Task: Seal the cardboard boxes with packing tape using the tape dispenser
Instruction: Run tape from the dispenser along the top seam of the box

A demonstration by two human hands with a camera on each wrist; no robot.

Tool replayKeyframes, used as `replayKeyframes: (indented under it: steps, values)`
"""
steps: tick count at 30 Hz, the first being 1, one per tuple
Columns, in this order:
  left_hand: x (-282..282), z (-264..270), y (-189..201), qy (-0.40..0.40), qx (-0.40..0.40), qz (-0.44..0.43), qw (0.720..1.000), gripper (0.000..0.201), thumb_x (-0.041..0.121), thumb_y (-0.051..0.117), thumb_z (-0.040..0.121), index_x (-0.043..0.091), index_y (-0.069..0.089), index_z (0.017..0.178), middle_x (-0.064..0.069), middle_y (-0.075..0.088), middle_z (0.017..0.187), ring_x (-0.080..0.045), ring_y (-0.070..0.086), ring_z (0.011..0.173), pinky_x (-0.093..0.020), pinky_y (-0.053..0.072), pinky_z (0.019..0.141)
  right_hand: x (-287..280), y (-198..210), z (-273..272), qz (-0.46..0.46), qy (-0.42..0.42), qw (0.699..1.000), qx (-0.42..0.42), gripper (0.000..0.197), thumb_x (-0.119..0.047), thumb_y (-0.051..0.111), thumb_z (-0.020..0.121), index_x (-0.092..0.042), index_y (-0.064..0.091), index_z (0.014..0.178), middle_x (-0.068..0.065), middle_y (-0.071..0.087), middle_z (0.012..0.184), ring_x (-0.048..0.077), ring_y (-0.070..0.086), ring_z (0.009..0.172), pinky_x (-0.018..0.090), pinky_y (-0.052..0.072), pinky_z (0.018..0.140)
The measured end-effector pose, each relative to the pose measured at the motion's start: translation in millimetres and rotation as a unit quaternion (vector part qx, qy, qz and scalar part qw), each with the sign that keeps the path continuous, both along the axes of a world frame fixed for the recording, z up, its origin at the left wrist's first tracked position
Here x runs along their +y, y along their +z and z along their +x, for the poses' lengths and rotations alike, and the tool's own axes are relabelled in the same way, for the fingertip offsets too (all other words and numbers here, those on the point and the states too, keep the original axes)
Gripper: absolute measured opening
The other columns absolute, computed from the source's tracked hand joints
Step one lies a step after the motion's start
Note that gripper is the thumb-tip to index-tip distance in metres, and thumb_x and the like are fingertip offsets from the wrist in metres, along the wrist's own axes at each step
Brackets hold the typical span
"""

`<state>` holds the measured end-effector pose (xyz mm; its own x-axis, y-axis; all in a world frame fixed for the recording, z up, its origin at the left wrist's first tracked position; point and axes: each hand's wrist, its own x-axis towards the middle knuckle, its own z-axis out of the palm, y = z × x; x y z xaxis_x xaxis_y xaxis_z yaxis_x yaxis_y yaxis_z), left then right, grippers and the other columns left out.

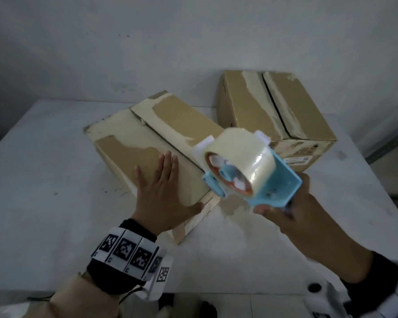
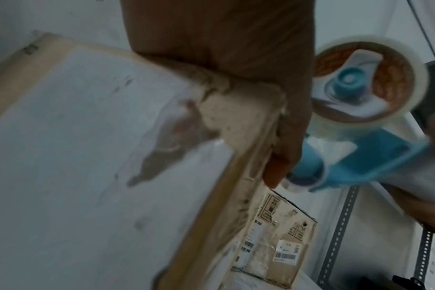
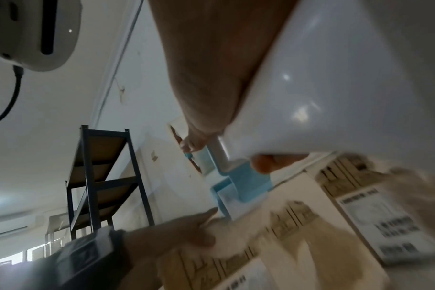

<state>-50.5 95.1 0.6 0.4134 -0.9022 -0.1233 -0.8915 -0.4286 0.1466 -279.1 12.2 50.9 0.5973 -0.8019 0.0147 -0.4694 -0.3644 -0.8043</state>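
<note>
Your left hand lies flat on the top of the nearer cardboard box, fingers straight and spread, thumb stretched along the near edge of the lid; it presses down and grips nothing. Your right hand is wrapped round the handle of the blue tape dispenser, fingers curled under it; the dispenser is lifted off the surface and tilted, with its roll of clear tape facing you and its front end hovering over the near right corner of that box, just beside your left thumb; whether the front touches the cardboard you cannot tell, since it is blurred. The nearer box sits askew on the white desk, its two top flaps closed with the seam between them showing, pale patches of torn paper around the seam. A second cardboard box stands farther back to the right, a little apart from the first, flaps also closed, printed labels on its near side. In the right wrist view a dark metal shelf rack stands against the wall.
</note>
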Motion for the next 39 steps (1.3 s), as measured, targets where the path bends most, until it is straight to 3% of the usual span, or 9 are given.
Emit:
replayKeyframes:
  steps: [5, 8, 11, 20, 23, 27, 32, 34, 39]
  values:
    - [0.0, -1.2, -2.2, -0.005, -0.012, -0.021, 1.0, 0.123, 0.082, 0.008, 0.049, 0.01, -0.004, 0.148, -0.005, -0.006, 0.158, -0.021, -0.004, 0.146, -0.058, -0.004, 0.112, 12.4, -8.8, -28.8, -0.005, -0.012, 1.0, 0.012, 0.076, -0.092, 0.047, 0.047, -0.049, 0.025, 0.105, -0.042, 0.047, 0.1, 0.003, 0.061, 0.089, 0.037, 0.059, 0.064]
    - [-0.5, -1.7, -1.5, -0.005, -0.014, -0.017, 1.0, 0.122, 0.082, 0.008, 0.049, 0.011, -0.008, 0.148, -0.003, -0.008, 0.158, -0.02, -0.007, 0.146, -0.058, -0.007, 0.111, 15.6, -7.3, -29.1, -0.008, -0.01, 1.0, 0.008, 0.082, -0.094, 0.042, 0.046, -0.038, 0.028, 0.104, -0.048, 0.042, 0.096, -0.003, 0.061, 0.083, 0.019, 0.054, 0.055]
    - [-0.5, -1.4, -1.4, -0.003, -0.017, -0.01, 1.0, 0.122, 0.082, 0.007, 0.049, 0.011, -0.01, 0.147, -0.003, -0.011, 0.158, -0.02, -0.009, 0.146, -0.058, -0.008, 0.111, 16.5, -9.2, -28.5, -0.017, -0.019, 1.0, -0.007, 0.089, -0.093, 0.041, 0.047, -0.03, 0.027, 0.108, -0.029, 0.049, 0.092, -0.012, 0.058, 0.083, 0.006, 0.046, 0.052]
    - [-1.9, 0.8, -3.9, -0.011, -0.016, -0.026, 0.999, 0.121, 0.082, 0.011, 0.052, 0.01, -0.004, 0.148, -0.005, -0.004, 0.158, -0.022, -0.003, 0.146, -0.06, -0.004, 0.111, 16.1, -16.9, -28.8, -0.024, -0.015, 1.0, 0.0, 0.092, -0.093, 0.037, 0.051, -0.024, 0.027, 0.11, -0.027, 0.048, 0.098, -0.021, 0.053, 0.084, 0.001, 0.043, 0.054]
    - [-1.8, -0.8, -3.2, -0.017, -0.017, -0.03, 0.999, 0.12, 0.082, 0.014, 0.053, 0.01, 0.0, 0.148, -0.006, 0.0, 0.158, -0.023, 0.0, 0.146, -0.06, -0.003, 0.111, 14.2, -19.6, -29.1, -0.029, 0.001, 1.0, 0.002, 0.083, -0.092, 0.038, 0.055, -0.032, 0.021, 0.11, -0.053, 0.034, 0.103, -0.016, 0.055, 0.087, 0.005, 0.047, 0.052]
    - [-3.2, -1.2, -1.1, -0.011, -0.021, -0.013, 1.0, 0.121, 0.082, 0.008, 0.051, 0.012, -0.007, 0.148, -0.004, -0.007, 0.158, -0.02, -0.005, 0.146, -0.058, -0.005, 0.112, 12.7, -26.5, -30.6, -0.046, -0.005, 0.999, 0.017, 0.065, -0.092, 0.04, 0.053, -0.052, 0.019, 0.1, -0.052, 0.032, 0.104, 0.008, 0.062, 0.072, 0.021, 0.053, 0.058]
    - [-3.2, -1.5, 0.3, -0.012, -0.026, -0.004, 1.0, 0.12, 0.081, 0.007, 0.051, 0.013, -0.008, 0.148, -0.003, -0.009, 0.158, -0.019, -0.008, 0.146, -0.056, -0.006, 0.112, 14.8, -27.7, -26.3, -0.075, 0.006, 0.997, 0.027, 0.093, -0.085, 0.04, 0.061, -0.014, 0.037, 0.121, -0.057, 0.018, 0.108, -0.003, 0.053, 0.06, 0.002, 0.04, 0.046]
    - [-2.8, -1.7, 0.4, -0.013, -0.028, -0.003, 1.0, 0.119, 0.081, 0.007, 0.051, 0.013, -0.008, 0.148, -0.002, -0.009, 0.158, -0.018, -0.008, 0.146, -0.055, -0.006, 0.112, 14.7, -29.7, -25.8, -0.079, 0.011, 0.997, 0.019, 0.094, -0.083, 0.039, 0.066, -0.006, 0.042, 0.119, -0.056, 0.018, 0.112, -0.003, 0.051, 0.054, 0.0, 0.037, 0.043]
    - [-3.1, -1.7, 0.9, -0.015, -0.026, 0.003, 1.0, 0.12, 0.081, 0.008, 0.051, 0.013, -0.009, 0.148, -0.002, -0.009, 0.158, -0.017, -0.008, 0.146, -0.055, -0.006, 0.112, 16.7, -40.7, -28.0, -0.111, 0.005, 0.994, -0.014, 0.069, -0.081, 0.035, 0.07, -0.026, 0.033, 0.112, -0.027, 0.036, 0.109, 0.002, 0.05, 0.053, 0.0, 0.038, 0.042]
